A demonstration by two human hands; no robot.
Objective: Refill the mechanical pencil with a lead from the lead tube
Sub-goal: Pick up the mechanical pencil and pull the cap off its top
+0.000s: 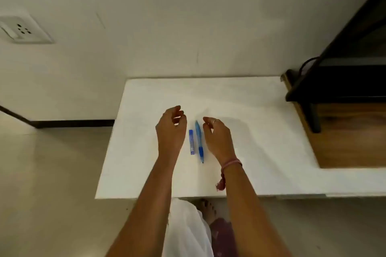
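A blue mechanical pencil (199, 142) lies on the white table (261, 131), its tip pointing toward me. Just left of it, parallel, lies a small blue lead tube (191, 142). My left hand (171, 129) hovers left of the tube with fingers loosely curled and apart, holding nothing. On the pencil's right side hovers my right hand (217, 137), with a ring on one finger and a pink thread band at the wrist; its fingers are curled, apart and empty. Neither hand touches the pencil or the tube.
A dark wooden shelf unit (344, 69) stands on the table's right side. The table's left edge drops to the floor (52, 173). A wall socket (23, 29) is at the far left. My foot and clothing show below the table's near edge.
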